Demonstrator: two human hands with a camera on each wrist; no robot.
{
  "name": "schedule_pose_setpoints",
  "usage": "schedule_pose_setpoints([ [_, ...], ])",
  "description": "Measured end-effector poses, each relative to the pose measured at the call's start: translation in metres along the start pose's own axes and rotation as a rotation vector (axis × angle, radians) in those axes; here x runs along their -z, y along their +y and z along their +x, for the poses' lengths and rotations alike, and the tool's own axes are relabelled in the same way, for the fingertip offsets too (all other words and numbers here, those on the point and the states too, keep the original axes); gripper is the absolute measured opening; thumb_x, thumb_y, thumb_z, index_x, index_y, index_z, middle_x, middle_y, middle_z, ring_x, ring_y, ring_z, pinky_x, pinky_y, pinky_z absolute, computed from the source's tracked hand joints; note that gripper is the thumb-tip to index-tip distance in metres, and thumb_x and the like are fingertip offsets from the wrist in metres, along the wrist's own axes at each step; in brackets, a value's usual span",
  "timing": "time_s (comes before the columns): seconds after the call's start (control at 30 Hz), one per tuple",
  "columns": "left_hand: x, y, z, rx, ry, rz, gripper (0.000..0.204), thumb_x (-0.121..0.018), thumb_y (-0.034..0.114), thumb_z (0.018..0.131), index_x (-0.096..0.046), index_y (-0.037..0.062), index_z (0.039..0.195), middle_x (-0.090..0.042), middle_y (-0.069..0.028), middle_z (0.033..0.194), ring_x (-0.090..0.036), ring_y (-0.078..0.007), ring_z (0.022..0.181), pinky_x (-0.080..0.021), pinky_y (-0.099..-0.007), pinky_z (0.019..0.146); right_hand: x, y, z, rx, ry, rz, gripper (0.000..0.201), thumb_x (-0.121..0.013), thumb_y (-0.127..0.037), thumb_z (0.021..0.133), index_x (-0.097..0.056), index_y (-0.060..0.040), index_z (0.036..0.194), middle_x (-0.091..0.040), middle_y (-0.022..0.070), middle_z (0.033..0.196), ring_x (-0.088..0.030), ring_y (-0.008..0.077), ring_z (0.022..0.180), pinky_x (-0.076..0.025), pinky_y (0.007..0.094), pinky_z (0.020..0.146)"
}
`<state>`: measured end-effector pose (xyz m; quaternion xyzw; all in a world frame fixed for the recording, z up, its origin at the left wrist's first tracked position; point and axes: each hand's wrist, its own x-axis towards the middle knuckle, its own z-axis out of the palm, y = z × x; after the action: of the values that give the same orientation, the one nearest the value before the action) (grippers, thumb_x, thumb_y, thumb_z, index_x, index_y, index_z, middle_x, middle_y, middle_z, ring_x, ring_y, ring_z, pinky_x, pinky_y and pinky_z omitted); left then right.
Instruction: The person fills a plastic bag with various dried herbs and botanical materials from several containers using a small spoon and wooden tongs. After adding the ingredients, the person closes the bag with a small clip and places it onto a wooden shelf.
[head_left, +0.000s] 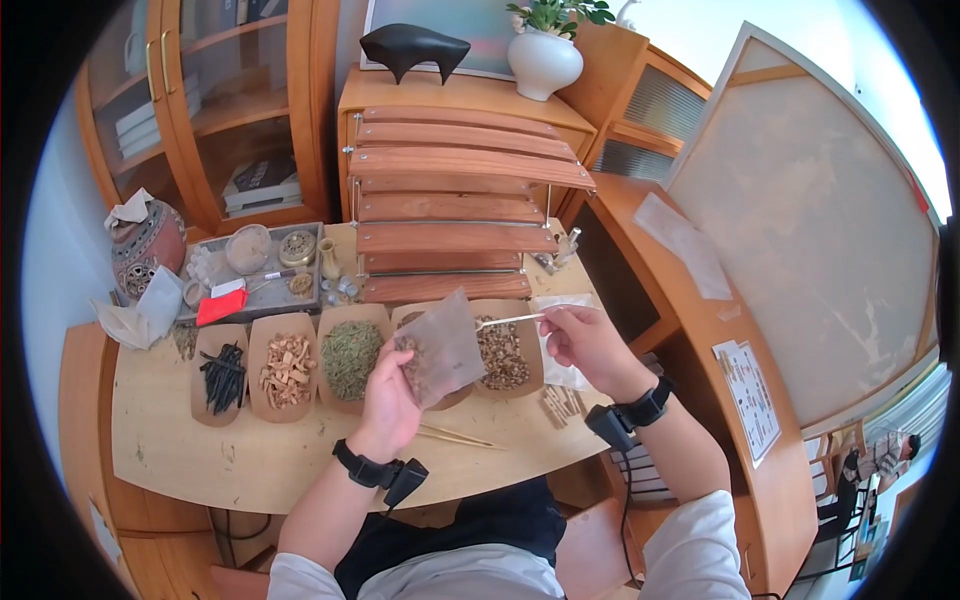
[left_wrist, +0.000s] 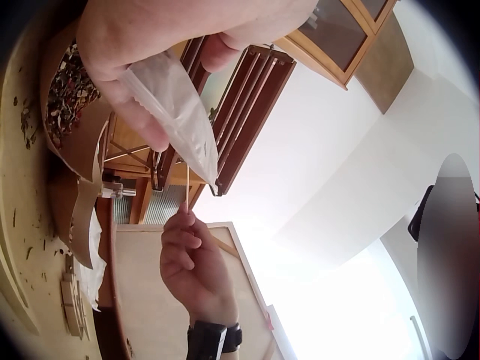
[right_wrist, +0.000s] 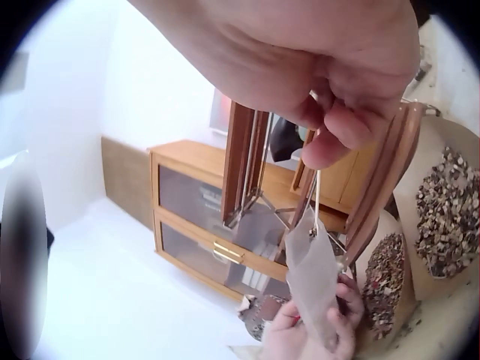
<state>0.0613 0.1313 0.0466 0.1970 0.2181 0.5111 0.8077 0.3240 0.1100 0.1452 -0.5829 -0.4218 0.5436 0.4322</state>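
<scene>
My left hand (head_left: 388,402) holds a translucent pouch (head_left: 445,345) over the table's row of paper trays, fingers at its side and lower part. Brownish bits show through the pouch's lower left part. In my right hand (head_left: 592,348), thumb and fingers pinch a slim pale stick (head_left: 516,319). The stick's far end lies at the pouch's mouth, as the right wrist view also shows with the pouch (right_wrist: 311,274). Below the stick lie brown chopped herbs (head_left: 503,360) in a tray. Part of another tray is hidden behind the pouch.
Further left, trays hold green herbs (head_left: 350,358), pale chips (head_left: 286,370) and black strips (head_left: 223,378). Tongs (head_left: 460,437) and short sticks (head_left: 560,405) lie near the front. A grey tray (head_left: 215,318) of small jars stands at back left, beside a slatted wooden rack (head_left: 450,240).
</scene>
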Motion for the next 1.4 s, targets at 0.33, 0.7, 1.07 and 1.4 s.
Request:
schedule_pose_setpoints([
  [0.33,-0.005,0.005,-0.005,0.009,0.000,0.020,0.051,-0.045,0.021,0.094,-0.042,0.0102,0.144,-0.053,-0.0059,0.141,-0.052,-0.0224,0.132,-0.043,-0.0425,0.111,0.009,0.014,-0.002,0.222,0.209,-0.140,0.026,-0.052,-0.018,0.105,-0.066,0.0029,0.104,-0.065,0.0055,0.086,-0.061,0.0100,0.062,-0.042,0.0219,0.048],
  [0.7,0.001,0.001,0.000,0.006,0.016,-0.026,0.045,-0.046,0.016,0.093,-0.045,0.0110,0.137,-0.056,-0.0070,0.133,-0.057,-0.0244,0.124,-0.052,-0.0485,0.101,0.002,0.072,0.008,0.374,0.146,-0.627,0.025,-0.052,-0.016,0.103,-0.066,0.0046,0.102,-0.067,0.0072,0.078,-0.063,0.0118,0.062,-0.050,0.0274,0.059],
  [1.07,-0.001,0.002,0.000,0.004,0.020,-0.026,0.045,-0.046,0.016,0.093,-0.045,0.0105,0.138,-0.056,-0.0068,0.133,-0.057,-0.0243,0.124,-0.052,-0.0479,0.101,0.028,0.069,0.030,0.353,0.163,-0.492,0.029,-0.052,-0.018,0.104,-0.067,0.0063,0.105,-0.069,0.0076,0.082,-0.065,0.0126,0.064,-0.051,0.0269,0.061],
  [1.4,-0.001,0.003,-0.002,-0.005,0.010,-0.011,0.045,-0.045,0.015,0.094,-0.045,0.0098,0.138,-0.056,-0.0075,0.134,-0.057,-0.0242,0.125,-0.051,-0.0470,0.103,0.050,0.070,0.026,0.324,0.224,-0.520,0.028,-0.051,-0.017,0.104,-0.066,0.0068,0.108,-0.069,0.0090,0.085,-0.066,0.0131,0.065,-0.051,0.0267,0.062],
])
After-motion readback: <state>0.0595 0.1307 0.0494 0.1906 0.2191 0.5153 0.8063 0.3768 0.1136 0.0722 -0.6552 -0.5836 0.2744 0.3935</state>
